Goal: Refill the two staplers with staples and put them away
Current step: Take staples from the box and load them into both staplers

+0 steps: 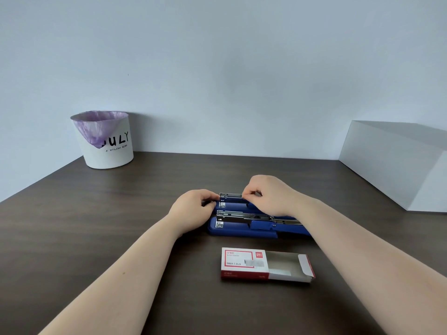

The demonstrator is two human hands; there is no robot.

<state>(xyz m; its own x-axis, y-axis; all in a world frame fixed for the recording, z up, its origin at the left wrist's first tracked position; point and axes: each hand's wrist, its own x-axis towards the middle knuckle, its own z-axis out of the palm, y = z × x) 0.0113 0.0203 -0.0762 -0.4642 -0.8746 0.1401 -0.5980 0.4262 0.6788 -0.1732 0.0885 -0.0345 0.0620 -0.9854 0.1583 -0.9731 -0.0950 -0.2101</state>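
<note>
Two blue staplers lie side by side on the dark wooden table, both opened with their metal channels exposed. The near stapler point(244, 226) lies untouched. My left hand point(193, 206) grips the front end of the far stapler point(231, 201). My right hand point(268, 194) pinches a strip of staples point(233, 195) with thumb and forefinger over the far stapler's channel. A red and white staple box point(244, 262) lies in front of the staplers, its grey inner tray slid out to the right.
A white bin point(108, 151) with a purple liner stands at the back left against the wall. A white box point(399, 165) sits at the right edge of the table point(96, 226).
</note>
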